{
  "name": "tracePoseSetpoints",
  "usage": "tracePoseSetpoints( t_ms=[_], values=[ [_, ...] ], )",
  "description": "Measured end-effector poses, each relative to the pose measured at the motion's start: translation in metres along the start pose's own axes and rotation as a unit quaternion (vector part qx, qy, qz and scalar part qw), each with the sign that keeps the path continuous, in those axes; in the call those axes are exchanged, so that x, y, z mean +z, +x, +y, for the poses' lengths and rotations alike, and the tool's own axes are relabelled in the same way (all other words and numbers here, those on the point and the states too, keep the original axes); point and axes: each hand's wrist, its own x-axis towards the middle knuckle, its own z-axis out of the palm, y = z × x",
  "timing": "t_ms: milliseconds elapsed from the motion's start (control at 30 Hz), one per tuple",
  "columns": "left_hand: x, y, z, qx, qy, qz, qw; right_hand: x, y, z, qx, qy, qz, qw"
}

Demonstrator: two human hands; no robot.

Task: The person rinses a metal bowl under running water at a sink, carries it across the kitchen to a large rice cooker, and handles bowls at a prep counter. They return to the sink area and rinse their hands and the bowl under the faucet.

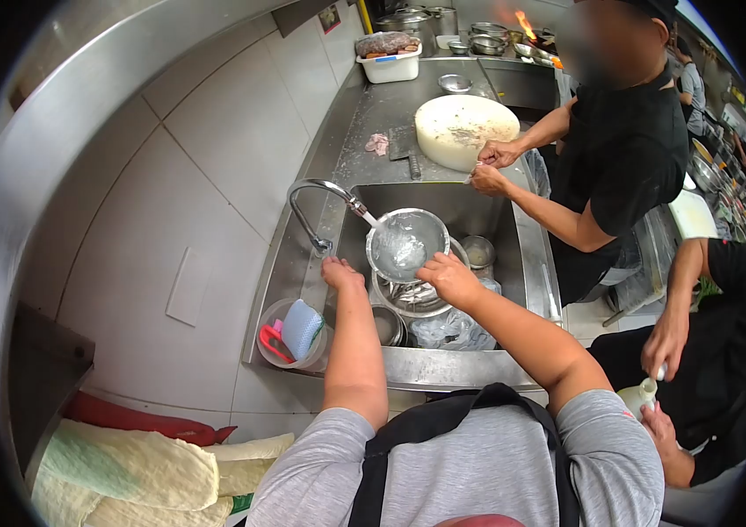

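Note:
My right hand (450, 277) grips the rim of a round metal bowl (407, 246), tilted under the running water of the curved faucet (321, 185). Water splashes inside the bowl. At the base of the faucet, my left hand (341, 273) has its fingers closed around the tap's lower part; the handle itself is mostly hidden. Below the bowl, a larger metal basin (430, 309) sits in the sink (487, 211) with what look like small silvery fish in it.
A plastic tub (310, 358) with a blue sponge (302, 328) stands at the front left. In the sink lie a clear plastic bag (452, 331) and a small bowl (478, 252). Behind are a cleaver (403, 143) and a thick round chopping block (456, 123). Two co-workers stand at right.

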Motion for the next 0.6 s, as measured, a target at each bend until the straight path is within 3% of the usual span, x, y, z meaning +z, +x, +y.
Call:
tracePoseSetpoints(
  t_ms=[100,200,267,367,433,467,533,600],
  values=[
    [0.016,-0.009,-0.003,0.124,0.195,-0.001,0.973,-0.016,-0.011,-0.004,-0.002,-0.021,-0.002,1.000],
    [0.043,-0.026,0.008,0.076,0.180,0.003,0.981,-0.031,-0.025,-0.007,0.021,0.005,-0.010,1.000],
    [0.036,0.035,-0.005,0.059,0.264,-0.035,0.962,-0.038,-0.034,-0.009,0.033,0.012,-0.025,0.999],
    [0.049,0.029,0.005,0.024,0.368,-0.072,0.927,-0.049,-0.046,-0.012,0.055,0.011,-0.038,0.998],
    [0.066,0.006,0.001,-0.011,0.402,-0.025,0.915,-0.054,-0.055,-0.013,0.061,0.003,-0.028,0.998],
    [0.074,-0.027,0.011,-0.065,0.431,-0.070,0.897,-0.056,-0.059,-0.013,0.065,0.000,-0.023,0.998],
    [0.067,-0.066,0.011,-0.160,0.343,-0.248,0.892,-0.060,-0.066,-0.013,0.070,-0.005,-0.014,0.997],
    [0.059,-0.106,0.015,-0.275,0.334,-0.367,0.824,-0.063,-0.074,-0.010,0.063,-0.007,-0.017,0.998]
  ],
)
